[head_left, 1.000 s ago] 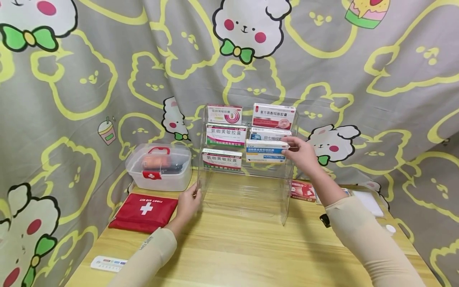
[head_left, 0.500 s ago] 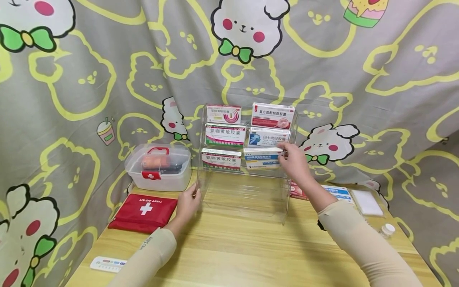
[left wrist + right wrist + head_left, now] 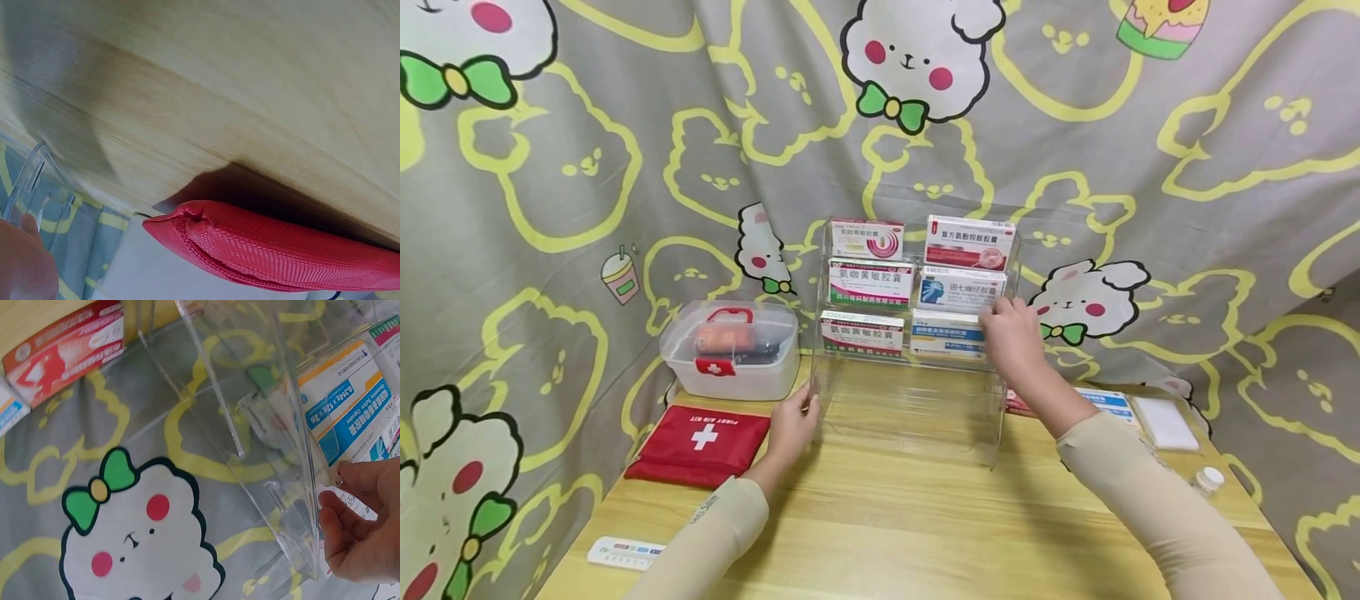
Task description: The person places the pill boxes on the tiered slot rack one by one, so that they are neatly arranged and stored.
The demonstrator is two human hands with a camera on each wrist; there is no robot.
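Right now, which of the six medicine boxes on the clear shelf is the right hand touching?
The white box with the blue band, lowest tier, right column of the clear acrylic shelf. The right hand rests at its right end; the other five stand untouched.

I see a light wooden table set against a cartoon-printed curtain; on it stands a clear acrylic rack, three tiers, each tier carrying two medicine boxes; left of the rack sits a lidded first aid box, and in front of that a red first aid pouch; a white strip lies at the near left edge; right of the rack lie a red box, a blue-white box, a white pad and a small capped bottle.
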